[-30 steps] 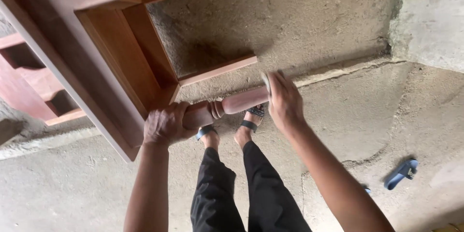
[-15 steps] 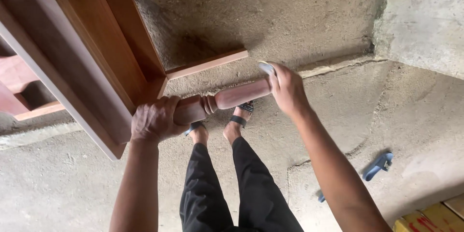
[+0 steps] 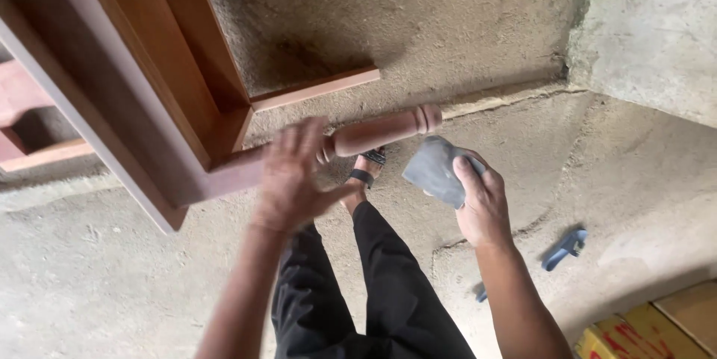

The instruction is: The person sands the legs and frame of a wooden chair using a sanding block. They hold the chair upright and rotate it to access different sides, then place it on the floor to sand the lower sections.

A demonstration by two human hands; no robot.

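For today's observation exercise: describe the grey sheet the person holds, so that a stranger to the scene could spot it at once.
Start at the reddish-brown wooden furniture frame lying on the concrete floor, and follow its turned round wooden leg to the knobbed tip. Just below that tip, the right hand pinches a crumpled grey abrasive sheet: the only flat, grey, floppy thing there.

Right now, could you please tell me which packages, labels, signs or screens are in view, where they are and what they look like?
Yellow box: on the floor at the bottom right corner, partly cut off, boxy, yellow with red print.
Brown carton: right beside it at the frame edge, flat brown cardboard face.
No signs or screens show.
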